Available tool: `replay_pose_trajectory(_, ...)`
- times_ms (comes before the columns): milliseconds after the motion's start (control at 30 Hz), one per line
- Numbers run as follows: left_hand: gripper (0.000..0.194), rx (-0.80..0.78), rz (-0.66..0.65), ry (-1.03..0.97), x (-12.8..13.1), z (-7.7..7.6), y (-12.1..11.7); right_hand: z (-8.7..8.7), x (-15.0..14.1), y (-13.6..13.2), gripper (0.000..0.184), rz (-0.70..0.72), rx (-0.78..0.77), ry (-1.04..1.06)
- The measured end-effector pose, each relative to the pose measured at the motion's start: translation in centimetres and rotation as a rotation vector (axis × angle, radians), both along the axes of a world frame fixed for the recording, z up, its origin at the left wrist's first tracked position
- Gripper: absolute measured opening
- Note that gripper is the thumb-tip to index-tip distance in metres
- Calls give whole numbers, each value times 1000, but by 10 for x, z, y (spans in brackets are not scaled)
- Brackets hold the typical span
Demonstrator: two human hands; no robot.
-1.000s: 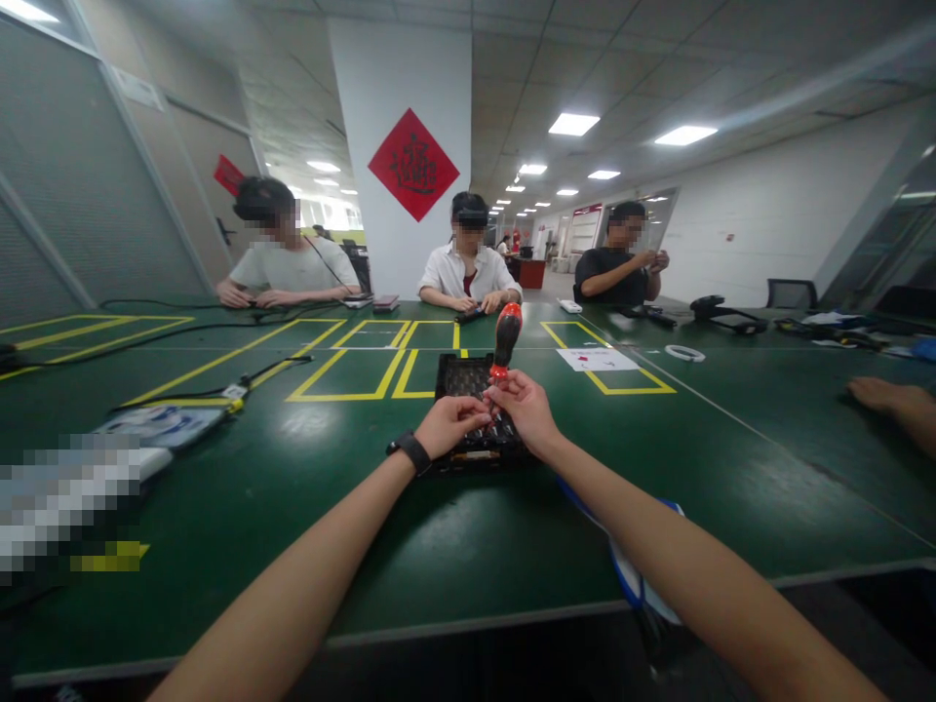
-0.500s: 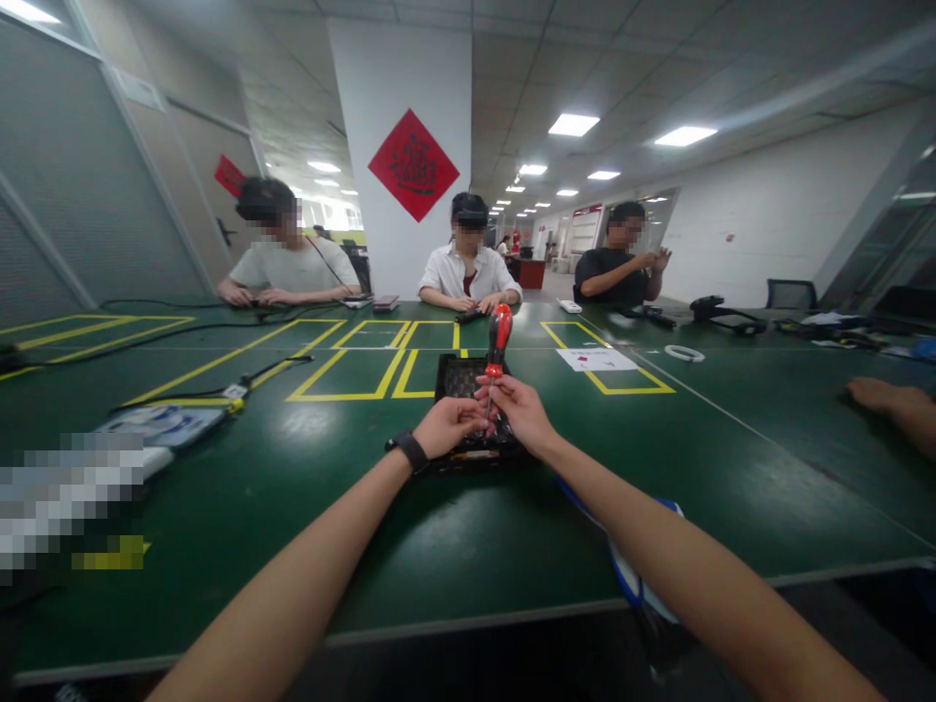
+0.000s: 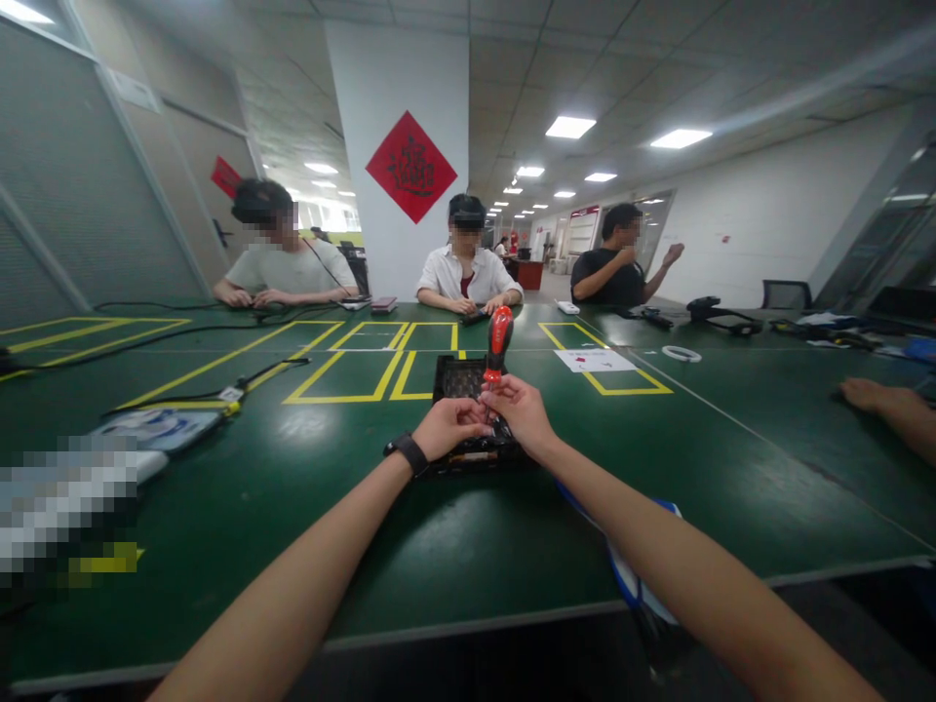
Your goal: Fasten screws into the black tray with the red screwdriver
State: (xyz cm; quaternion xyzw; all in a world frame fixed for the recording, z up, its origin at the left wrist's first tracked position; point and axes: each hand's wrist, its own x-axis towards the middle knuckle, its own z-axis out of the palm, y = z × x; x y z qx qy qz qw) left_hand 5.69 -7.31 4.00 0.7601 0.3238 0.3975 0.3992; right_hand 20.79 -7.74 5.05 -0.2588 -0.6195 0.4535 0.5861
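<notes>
A screwdriver (image 3: 499,341) with a red and black handle stands nearly upright, handle up. My right hand (image 3: 521,414) is closed around its shaft, just under the handle. Close beside the shaft's lower end, my left hand (image 3: 448,427) has its thumb and fingers pinched together; whatever they hold is too small to make out. Both hands are over an open black case (image 3: 459,378) with a textured inside, and they hide much of it. The screwdriver's tip is hidden among the fingers.
Yellow tape (image 3: 336,397) marks rectangles on the green table (image 3: 255,507). A printed sheet (image 3: 596,361) and a white ring (image 3: 682,354) lie to the right. A blue-and-white item (image 3: 636,575) hangs at the near edge. Several people sit around; another person's hand (image 3: 867,393) rests at right.
The screwdriver's handle sits slightly lower, and less of its shaft shows above my right fingers. My left hand stays nearly still. The person at the far right has spread their hands apart.
</notes>
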Motion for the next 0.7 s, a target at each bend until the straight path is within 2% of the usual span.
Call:
replay_pose_trajectory(100,29,-1,-25,7,-1,-1,1,3,0,-3,30,28,5,-20)
replay_pose_trajectory(233,28,-52,-128,-15,-4,-1,3,5,2,-5,38,110,-23,-56)
replay_pose_trajectory(367,29,-71,-180,2,-4,2,1,1,2,-3,36,130,-48,-53)
replay_pose_trajectory(700,30,-68,3,-29,-3,-2,4,-1,1,1,27,10,-10,36)
